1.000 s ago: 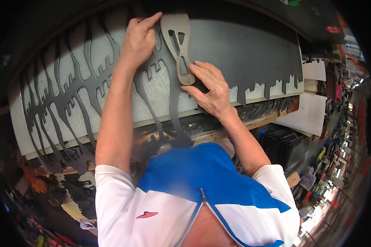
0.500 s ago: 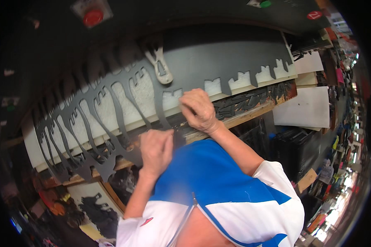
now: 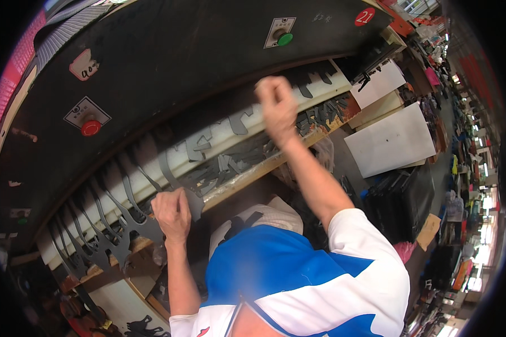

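Note:
My left hand (image 3: 172, 218) is closed at the near edge of a thin dark grey sheet (image 3: 146, 227), which shows on both sides of the fingers. Long curved openings run through this sheet, leaving narrow strips over a white board (image 3: 247, 126). Further right, my right hand (image 3: 278, 106) is raised over the board's near edge, its fingers curled and slightly blurred. Whatever might be inside those fingers is hidden. Notched bits of the same grey material (image 3: 237, 122) lie along the board between my hands.
A black machine panel (image 3: 168, 62) with a red button (image 3: 91, 128) and a green button (image 3: 285, 39) overhangs the board. Grey offcuts (image 3: 225, 165) fill a trough behind a wooden rail (image 3: 244, 182). White sheets (image 3: 393, 140) and black stacked material (image 3: 399, 194) stand right.
The view has shifted, showing more of the machine panel. My right hand has moved away to the far right, while my left stays closed at the sheet. The metal die is no longer visible.

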`<state>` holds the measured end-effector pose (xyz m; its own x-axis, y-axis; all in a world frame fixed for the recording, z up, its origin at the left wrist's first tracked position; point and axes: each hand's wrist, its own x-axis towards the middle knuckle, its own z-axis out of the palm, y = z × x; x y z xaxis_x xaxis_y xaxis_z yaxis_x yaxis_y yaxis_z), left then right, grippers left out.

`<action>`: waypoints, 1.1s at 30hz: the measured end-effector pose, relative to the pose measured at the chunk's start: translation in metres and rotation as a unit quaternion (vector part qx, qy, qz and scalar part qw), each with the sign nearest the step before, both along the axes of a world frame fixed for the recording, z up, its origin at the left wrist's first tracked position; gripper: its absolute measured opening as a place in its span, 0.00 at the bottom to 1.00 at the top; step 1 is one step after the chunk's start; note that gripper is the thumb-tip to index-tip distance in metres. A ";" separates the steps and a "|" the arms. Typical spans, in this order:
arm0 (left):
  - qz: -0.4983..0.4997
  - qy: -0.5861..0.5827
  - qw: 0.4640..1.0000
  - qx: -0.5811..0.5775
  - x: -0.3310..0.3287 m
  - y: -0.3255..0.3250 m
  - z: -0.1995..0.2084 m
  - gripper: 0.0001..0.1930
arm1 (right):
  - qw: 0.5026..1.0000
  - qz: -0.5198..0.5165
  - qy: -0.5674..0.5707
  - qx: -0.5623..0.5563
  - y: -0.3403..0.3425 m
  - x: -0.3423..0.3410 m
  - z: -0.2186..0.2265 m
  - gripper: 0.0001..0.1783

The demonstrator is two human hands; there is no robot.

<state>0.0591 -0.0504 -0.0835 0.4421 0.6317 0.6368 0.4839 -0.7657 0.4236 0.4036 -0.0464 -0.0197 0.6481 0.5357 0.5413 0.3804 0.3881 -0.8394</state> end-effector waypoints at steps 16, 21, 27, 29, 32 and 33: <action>0.024 -0.135 0.989 0.063 0.026 0.015 0.007 0.04 | 0.919 0.005 -0.389 -0.064 -0.053 0.015 -0.092 0.05; 0.096 0.006 0.995 0.014 0.068 -0.013 -0.008 0.03 | 0.928 0.015 -0.342 -0.146 -0.060 0.019 -0.101 0.05; 0.098 -0.008 0.995 0.029 0.072 -0.014 -0.020 0.04 | 0.933 0.046 -0.332 -0.135 -0.067 0.023 -0.090 0.04; 0.107 -0.006 0.994 0.009 0.074 -0.015 -0.021 0.04 | 0.937 0.059 -0.317 -0.137 -0.067 0.025 -0.091 0.05; 0.115 -0.003 0.993 -0.008 0.079 -0.017 -0.020 0.04 | 0.937 0.074 -0.300 -0.160 -0.070 0.031 -0.093 0.06; 0.114 0.002 0.993 -0.012 0.081 -0.018 -0.020 0.04 | 0.939 0.075 -0.292 -0.165 -0.072 0.034 -0.092 0.07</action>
<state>0.1400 -0.0679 -0.1030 0.2885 0.7311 0.6183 0.6450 -0.6256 0.4387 0.4377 -0.1180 -0.1121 0.1970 0.7975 0.5703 0.7751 0.2295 -0.5887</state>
